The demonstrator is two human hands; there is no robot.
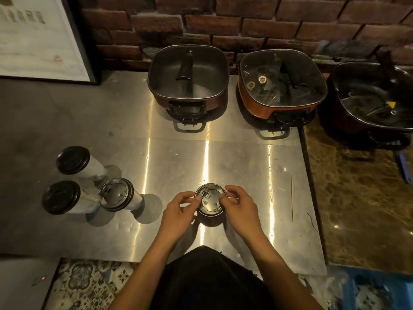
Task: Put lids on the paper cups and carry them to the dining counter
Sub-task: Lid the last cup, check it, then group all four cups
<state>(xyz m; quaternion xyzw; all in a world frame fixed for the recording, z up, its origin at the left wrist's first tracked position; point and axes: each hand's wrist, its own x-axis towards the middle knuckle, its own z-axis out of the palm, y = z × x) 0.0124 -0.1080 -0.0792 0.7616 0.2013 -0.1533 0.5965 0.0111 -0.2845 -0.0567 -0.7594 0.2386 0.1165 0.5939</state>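
Observation:
A paper cup with a dark lid (210, 201) stands on the steel counter (178, 166) in front of me. My left hand (178, 211) holds the lid's left rim with curled fingers, thumb on top. My right hand (240, 206) grips the right rim, thumb pressing the lid's top. The cup body is mostly hidden under the lid and my hands. To the left stand three white paper cups with black lids: one at the back (73, 160), one in front (61, 197) and one nearer the middle (117, 194).
Three square electric pots with glass lids line the brick wall: one in the middle (188, 74), an orange one (282, 82), a third at right (375, 97). A thin wooden skewer (292, 198) lies right of my hands. A framed sheet (38, 39) leans at back left.

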